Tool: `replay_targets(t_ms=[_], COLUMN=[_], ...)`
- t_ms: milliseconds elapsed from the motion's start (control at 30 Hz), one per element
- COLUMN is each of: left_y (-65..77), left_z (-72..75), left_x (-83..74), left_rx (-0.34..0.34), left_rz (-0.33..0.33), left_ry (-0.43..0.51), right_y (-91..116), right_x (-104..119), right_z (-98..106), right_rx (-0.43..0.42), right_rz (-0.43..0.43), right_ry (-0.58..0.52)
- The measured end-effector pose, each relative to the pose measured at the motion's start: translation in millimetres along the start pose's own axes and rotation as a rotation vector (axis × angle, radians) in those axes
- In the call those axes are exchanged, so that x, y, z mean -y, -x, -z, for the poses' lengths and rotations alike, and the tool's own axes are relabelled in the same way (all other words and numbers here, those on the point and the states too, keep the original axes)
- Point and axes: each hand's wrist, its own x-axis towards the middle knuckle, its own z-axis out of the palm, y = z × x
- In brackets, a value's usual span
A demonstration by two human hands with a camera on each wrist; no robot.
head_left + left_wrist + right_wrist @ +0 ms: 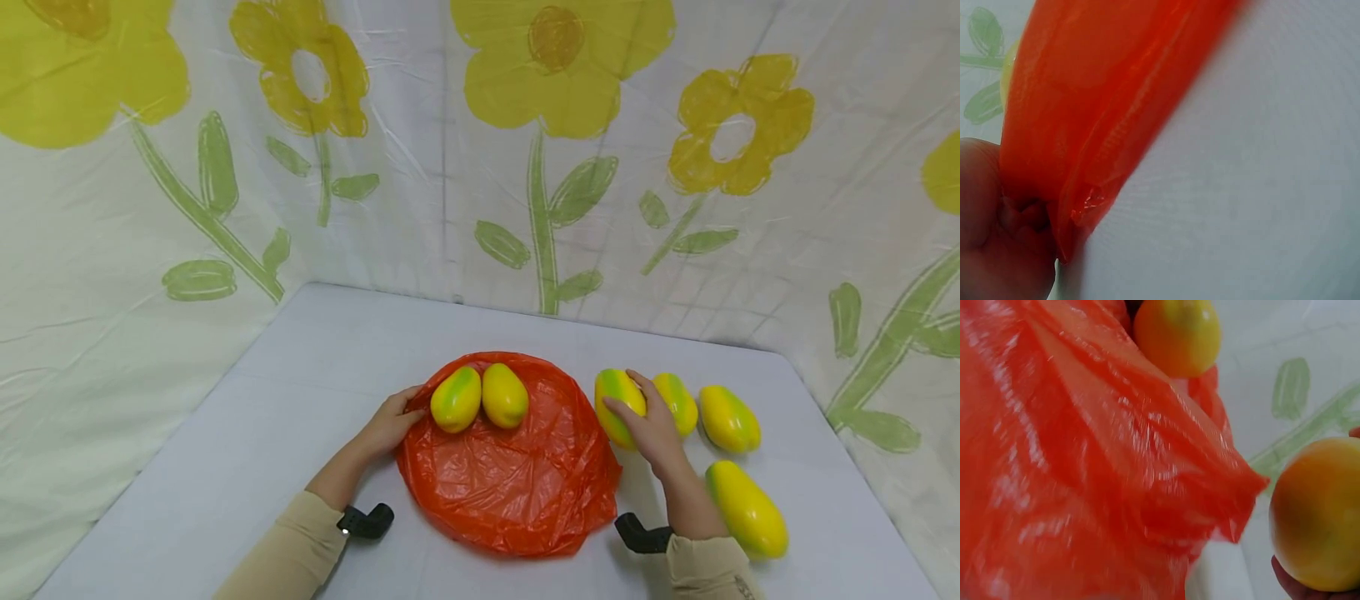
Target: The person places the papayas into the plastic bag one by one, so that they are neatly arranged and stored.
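Note:
A red plastic bag (pixel 510 492) lies spread on the table with its mouth open wide. Two yellow mangoes with green patches, a left one (pixel 455 400) and a right one (pixel 505 397), lie at its far side. My left hand (pixel 393 423) grips the bag's left rim; in the left wrist view its curled fingers (pixel 1022 215) pinch the red film. Just beyond the bag's right edge, my right hand (pixel 651 425) holds another mango (pixel 613 400) between thumb and fingers. That mango (pixel 1319 515) shows at the right of the right wrist view, beside the bag's crumpled edge.
Three more mangoes lie on the right of the white table (pixel 300 367): one (pixel 677 402) behind my right hand, one (pixel 730 418) farther right, and one (pixel 747 510) near my right forearm. A flower-printed curtain (pixel 420 208) hangs behind the table.

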Motion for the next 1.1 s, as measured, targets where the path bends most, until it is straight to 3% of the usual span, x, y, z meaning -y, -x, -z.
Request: replay_targets(t_ms=[500,1100], left_y=[-0.2,-0.7], left_z=[-0.6,1.5], left_x=[-1.1,0.4], left_rx=[-0.012,-0.002], left_rz=[0.027,-0.002], left_ry=[-0.001,-0.012], right_y=[-28.2,-51.5], right_x=[38.2,44.6], right_z=[-34.1,-62.8], right_rx=[0.063,0.078], right_rz=[0.01,0.06], right_ry=[-0.061,-0.038])
